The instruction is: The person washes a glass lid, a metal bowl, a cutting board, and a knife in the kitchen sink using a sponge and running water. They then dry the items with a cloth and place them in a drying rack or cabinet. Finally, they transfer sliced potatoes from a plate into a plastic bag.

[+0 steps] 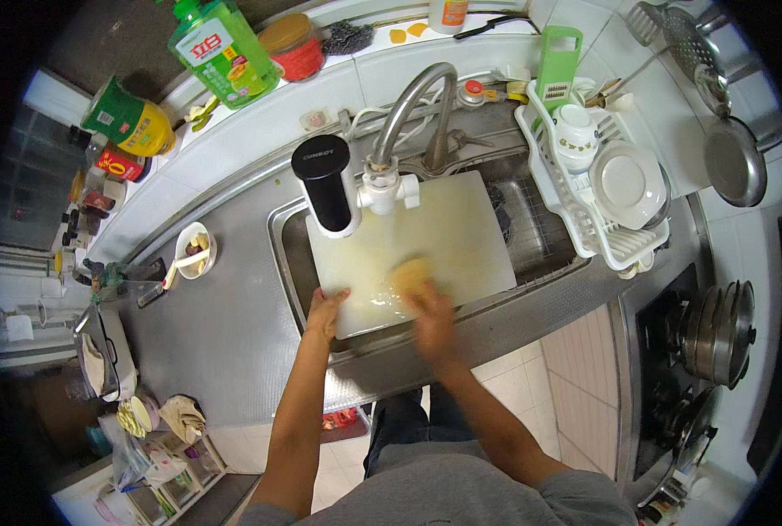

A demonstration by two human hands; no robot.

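A wet, pale plastic cutting board (456, 230) lies across the stainless steel sink (289, 263). My left hand (327, 312) grips the board's near left edge, thumb on top. In my right hand (430, 322), blurred, is a yellow sponge or scrubbing cloth (412, 277), pressed on the board near its front edge. Above the board's far left part hangs the metal faucet (417, 98), with a white and black water filter (325, 184) fitted on its spout. Water glistens on the board beside the sponge.
A white dish rack (561, 210) with bowls and plates stands right of the sink. On the left counter are a white bowl (195, 250) and a knife (167, 279). Green dish soap (223, 56) stands on the ledge behind. Stacked metal pots (716, 335) sit on the stove at right.
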